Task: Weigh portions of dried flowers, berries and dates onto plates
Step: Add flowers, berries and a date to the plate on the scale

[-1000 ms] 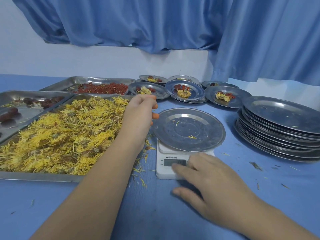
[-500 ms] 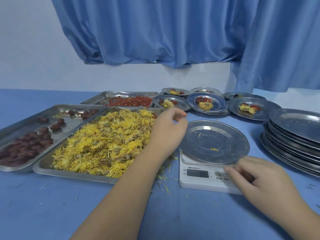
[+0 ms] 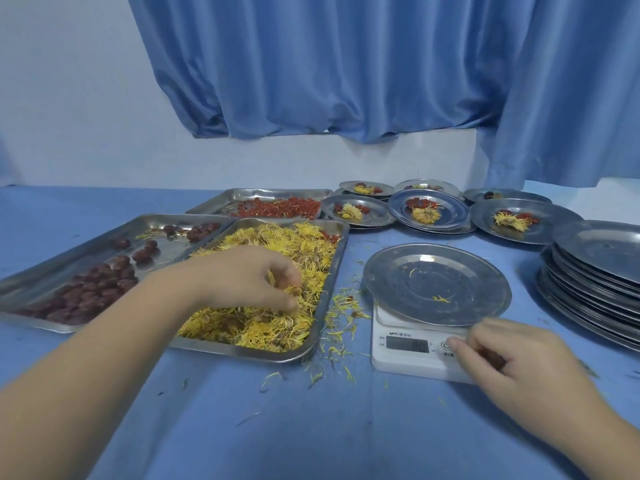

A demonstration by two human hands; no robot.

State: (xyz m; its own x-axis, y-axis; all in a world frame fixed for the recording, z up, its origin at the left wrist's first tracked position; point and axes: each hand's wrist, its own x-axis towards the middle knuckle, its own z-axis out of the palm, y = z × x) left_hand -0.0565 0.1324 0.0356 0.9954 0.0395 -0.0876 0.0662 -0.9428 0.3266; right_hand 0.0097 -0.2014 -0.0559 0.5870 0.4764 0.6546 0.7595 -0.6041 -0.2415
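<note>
1. Steel plate sits nearly bare on the white scale, ready to take a portion.
2. Left hand digs into the dried flowers in the nearest tray, fingers curled around a pinch of them.
3. Right hand rests at the scale's buttons, likely to zero it; whether its curled fingers hold anything cannot be told.

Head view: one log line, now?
left hand: pinching flowers in tray | right hand: fingertip at scale button | plate: on scale, only stray petals
</note>
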